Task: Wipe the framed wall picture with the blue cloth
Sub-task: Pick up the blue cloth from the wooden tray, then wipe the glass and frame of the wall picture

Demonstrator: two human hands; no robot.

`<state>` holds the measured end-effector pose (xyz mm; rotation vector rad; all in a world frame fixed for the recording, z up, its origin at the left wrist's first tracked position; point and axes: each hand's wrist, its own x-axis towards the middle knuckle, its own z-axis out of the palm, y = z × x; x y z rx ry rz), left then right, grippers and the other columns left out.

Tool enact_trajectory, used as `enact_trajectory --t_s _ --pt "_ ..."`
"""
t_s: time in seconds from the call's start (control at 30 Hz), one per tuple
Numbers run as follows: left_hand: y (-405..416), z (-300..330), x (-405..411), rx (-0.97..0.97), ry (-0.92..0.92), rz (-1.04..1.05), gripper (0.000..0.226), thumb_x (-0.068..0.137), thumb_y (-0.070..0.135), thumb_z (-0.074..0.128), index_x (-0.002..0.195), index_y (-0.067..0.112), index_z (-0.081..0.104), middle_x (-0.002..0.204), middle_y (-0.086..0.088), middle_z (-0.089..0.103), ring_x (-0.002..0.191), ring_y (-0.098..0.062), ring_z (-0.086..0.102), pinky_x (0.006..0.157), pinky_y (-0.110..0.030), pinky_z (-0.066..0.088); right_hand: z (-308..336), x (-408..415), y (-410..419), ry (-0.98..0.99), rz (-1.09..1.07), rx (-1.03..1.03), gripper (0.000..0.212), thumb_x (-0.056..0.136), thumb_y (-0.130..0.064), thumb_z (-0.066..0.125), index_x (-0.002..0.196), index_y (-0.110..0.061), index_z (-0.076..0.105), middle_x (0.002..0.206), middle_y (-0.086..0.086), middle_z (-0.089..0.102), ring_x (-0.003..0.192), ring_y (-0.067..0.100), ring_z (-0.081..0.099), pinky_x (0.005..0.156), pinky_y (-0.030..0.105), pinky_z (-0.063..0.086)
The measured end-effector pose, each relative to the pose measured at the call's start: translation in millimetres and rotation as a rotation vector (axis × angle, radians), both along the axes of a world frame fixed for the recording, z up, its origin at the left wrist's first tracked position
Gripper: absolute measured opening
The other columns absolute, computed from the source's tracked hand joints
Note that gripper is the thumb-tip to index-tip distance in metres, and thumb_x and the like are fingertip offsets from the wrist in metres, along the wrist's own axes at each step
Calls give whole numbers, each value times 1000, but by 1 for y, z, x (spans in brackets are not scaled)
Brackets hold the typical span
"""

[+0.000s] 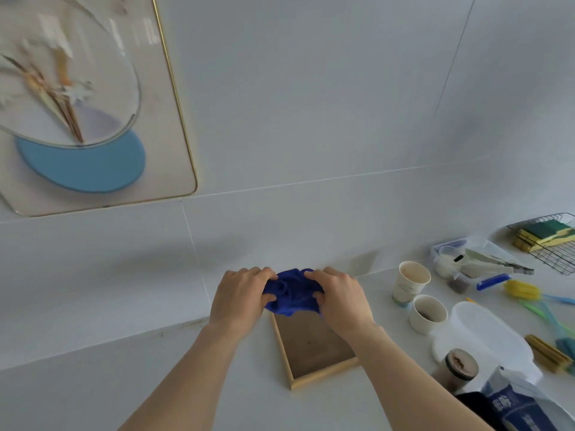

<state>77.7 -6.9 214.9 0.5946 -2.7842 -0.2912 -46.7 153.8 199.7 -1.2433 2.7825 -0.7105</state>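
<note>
The bunched blue cloth (pixel 291 292) is gripped between the left hand (pixel 241 298) and right hand (pixel 340 298), forearms extended, above a wooden tray (pixel 314 346). The gold-framed wall picture (pixel 93 101) is hung upright, upper left.

A: What encloses the space?
B: A pale grey tiled wall (pixel 311 104) with thin grout lines, softly lit.
A: And beneath it?
B: A white countertop (pixel 77 384) meets the wall; faint shadows fall there.

A shallow wooden tray (pixel 314 343) lies on the counter (pixel 93 390), two paper cups (pixel 412 283) standing to its right.
</note>
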Motion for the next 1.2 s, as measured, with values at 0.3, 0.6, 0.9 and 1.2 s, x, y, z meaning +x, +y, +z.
enact_trajectory --t_s 0.3,0.6,0.9,1.2 --pt "-10 43 54 -32 91 66 30 97 29 62 127 29 64 116 9 72 105 -23 62 90 -28 40 46 41 -18 60 83 -33 50 95 -8 56 142 -26 59 116 7 70 101 35 65 81 40 52" --pt "-37 75 113 -9 242 161 24 93 25 68 116 30 69 105 9 75 93 -23 65 77 -26 38 80 89 -56 57 123 -114 50 94 -6 55 139 -27 63 111 5 72 95 31 64 76 33 43" --pt "-78 108 163 108 380 253 25 90 29 71 114 37 67 103 16 73 93 -15 66 79 -28 51 115 144 -108 -103 100 -393 45 81 0 64 115 -26 77 97 2 78 83 27 67 78 41 58" --pt "-114 163 176 281 680 229 26 89 27 73 114 35 70 99 18 76 91 -8 70 81 -34 59 177 190 -149 -592 103 -768 47 86 6 61 105 -33 78 85 4 81 67 20 76 51 17 52"
